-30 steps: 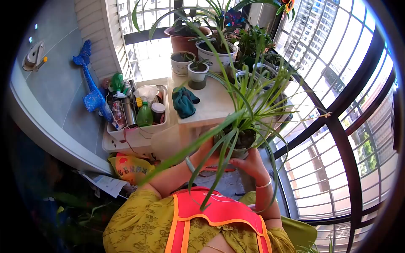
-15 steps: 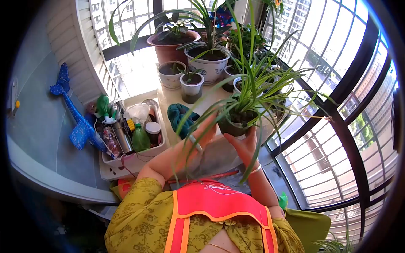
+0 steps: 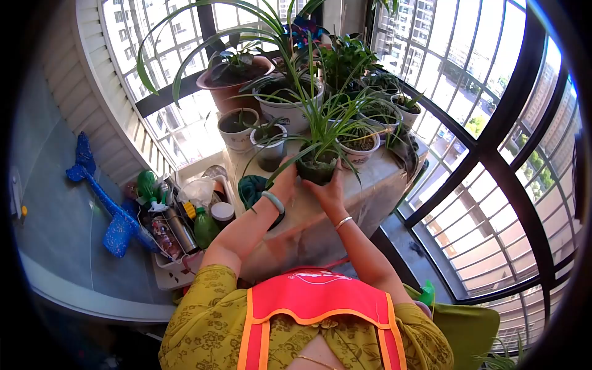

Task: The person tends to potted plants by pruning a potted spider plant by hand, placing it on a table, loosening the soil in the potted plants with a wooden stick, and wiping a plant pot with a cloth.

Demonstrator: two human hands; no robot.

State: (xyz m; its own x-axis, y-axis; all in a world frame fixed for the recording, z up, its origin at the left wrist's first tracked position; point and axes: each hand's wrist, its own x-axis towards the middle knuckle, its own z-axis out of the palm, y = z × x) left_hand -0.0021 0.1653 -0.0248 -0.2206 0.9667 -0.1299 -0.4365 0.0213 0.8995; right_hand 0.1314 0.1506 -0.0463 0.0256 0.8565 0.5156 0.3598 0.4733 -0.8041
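Note:
Between my two hands is a dark green pot (image 3: 316, 171) with a spider plant (image 3: 330, 126) whose long, thin leaves fan out over the pots behind. My left hand (image 3: 285, 179), a pale green bangle on its wrist, is closed round the pot's left side, its fingers partly hidden. On the right and front, my right hand (image 3: 328, 192) grips the pot low down. The pot is over the front part of the covered table (image 3: 345, 200); whether its base touches the top I cannot tell. A dark teal cloth (image 3: 250, 189) lies left of my left hand.
Several potted plants crowd the table's back, among them a terracotta pot (image 3: 231, 95), a small white pot (image 3: 269, 151) and a cactus pot (image 3: 359, 154). At left stands a white bin (image 3: 185, 262) of bottles, beside a blue inflatable toy (image 3: 114, 216). Barred windows (image 3: 456, 185) border the right.
Both hands have carried the potted spider plant forward and a little left, away from my body and closer to the other pots. The view has shifted slightly.

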